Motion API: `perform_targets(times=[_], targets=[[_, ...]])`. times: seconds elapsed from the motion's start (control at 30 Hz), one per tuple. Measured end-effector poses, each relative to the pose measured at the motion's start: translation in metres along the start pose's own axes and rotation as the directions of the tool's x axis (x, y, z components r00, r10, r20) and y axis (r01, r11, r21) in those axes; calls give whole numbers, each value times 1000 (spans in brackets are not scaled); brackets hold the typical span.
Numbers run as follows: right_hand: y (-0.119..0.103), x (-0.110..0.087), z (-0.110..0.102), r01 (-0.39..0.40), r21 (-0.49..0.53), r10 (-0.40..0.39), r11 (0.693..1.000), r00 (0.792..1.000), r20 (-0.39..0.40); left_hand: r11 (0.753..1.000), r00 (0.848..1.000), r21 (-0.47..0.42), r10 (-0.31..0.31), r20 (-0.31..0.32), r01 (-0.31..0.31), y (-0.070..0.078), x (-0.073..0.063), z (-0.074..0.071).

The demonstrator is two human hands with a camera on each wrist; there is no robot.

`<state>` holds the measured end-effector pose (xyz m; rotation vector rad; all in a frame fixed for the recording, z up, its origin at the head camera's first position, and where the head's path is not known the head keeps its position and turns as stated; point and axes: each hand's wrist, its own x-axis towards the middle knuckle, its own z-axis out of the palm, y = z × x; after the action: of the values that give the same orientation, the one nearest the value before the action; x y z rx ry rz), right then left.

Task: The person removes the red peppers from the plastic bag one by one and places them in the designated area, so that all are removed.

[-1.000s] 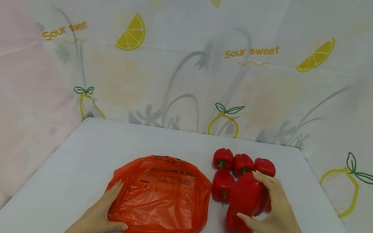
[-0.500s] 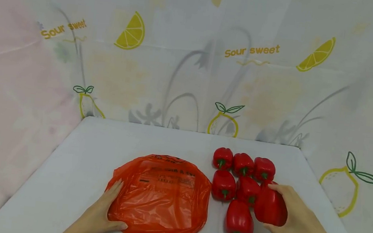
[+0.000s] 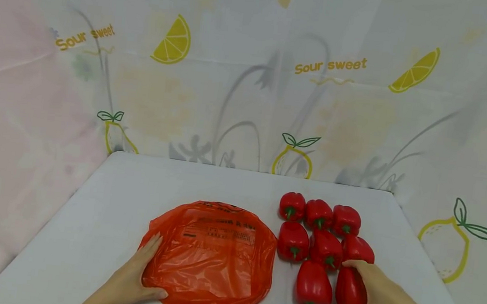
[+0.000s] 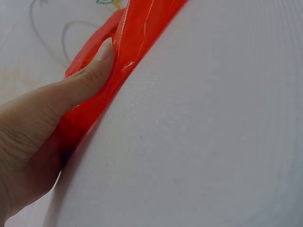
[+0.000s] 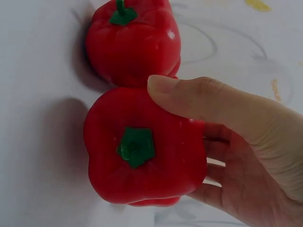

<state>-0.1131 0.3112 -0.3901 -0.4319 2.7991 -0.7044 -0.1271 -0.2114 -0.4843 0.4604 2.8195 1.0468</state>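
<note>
My right hand [image 3: 381, 298] grips a red bell pepper [image 3: 350, 291] at the front right of a cluster of red bell peppers. The right wrist view shows its green stem end [image 5: 137, 146], with my thumb [image 5: 173, 92] on one side and the fingers partly hidden behind. Another bell pepper [image 3: 314, 286] lies just left of it. At the left, my left hand [image 3: 134, 277] rests on the edge of an orange-red plastic bag [image 3: 218, 268], thumb and fingers spread apart. In the left wrist view, the thumb [image 4: 90, 78] touches the bag; the fingers are mostly hidden.
Behind the front pair, more red bell peppers stand in two rows, including one at the back left [image 3: 292, 206] and one in the middle [image 3: 326, 249]. All lie on a white table [image 3: 98, 221]. A lemon-print cloth [image 3: 232, 91] hangs behind it.
My right hand has carried a bell pepper rightward over the cluster, then lowered it to the front right, beside the front one. The left hand and the bag stay put.
</note>
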Motion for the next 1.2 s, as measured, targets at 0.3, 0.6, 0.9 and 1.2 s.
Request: perform_targets(times=[0.3,0.6,0.9,1.2], targets=[[4,2,0,14,23,-15,1000,999,49,1000,1000,-13,8,-7,-9,0,-1,0],[1,3,0,-44,6,43,999,998,55,1000,1000,-3,10,-7,-10,1,-1,-1],[-17,5,1,15,-40,-18,999,997,-73,1000,1000,-5,2,-1,-2,3,0,-2],[-40,14,5,65,-31,-68,997,993,-92,1000,999,-9,-22,23,22,5,0,-2]])
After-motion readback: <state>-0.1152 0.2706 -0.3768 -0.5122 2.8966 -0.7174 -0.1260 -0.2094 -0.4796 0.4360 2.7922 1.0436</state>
